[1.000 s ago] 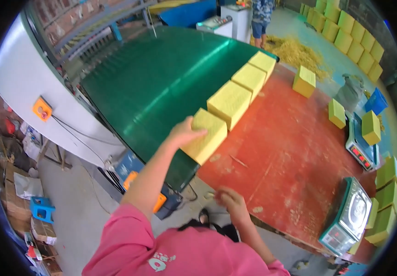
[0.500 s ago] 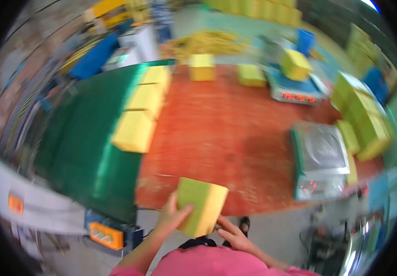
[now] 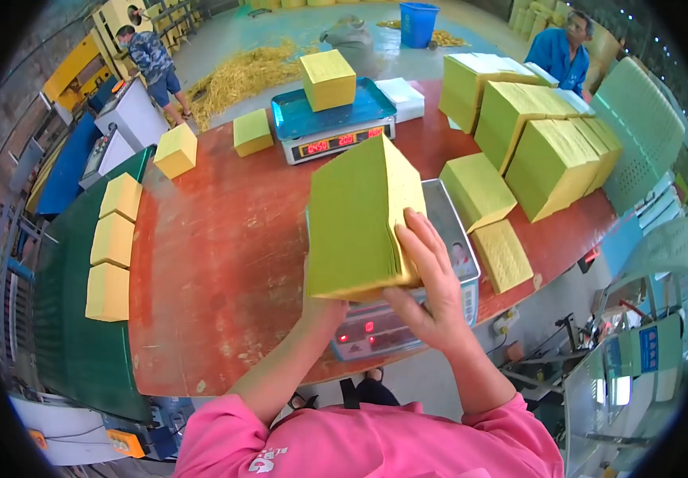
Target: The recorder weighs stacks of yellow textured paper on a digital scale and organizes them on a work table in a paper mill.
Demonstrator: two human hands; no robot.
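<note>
Both hands are lifting a yellow paper stack [image 3: 360,219] over the near scale [image 3: 447,239].

The right hand [image 3: 431,283] is gripping the stack's right edge, fingers [image 3: 417,239] spread and pressed on the sheets; the left hand [image 3: 320,307] is supporting it from beneath, its fingers hidden, so I cannot tell their grip. The stack is hanging tilted just above the scale's pan, at the near edge of the red table [image 3: 216,263]. This looks like the weighing step; the next move is probably calling for levelling the stack and lowering it flat onto the pan.
</note>
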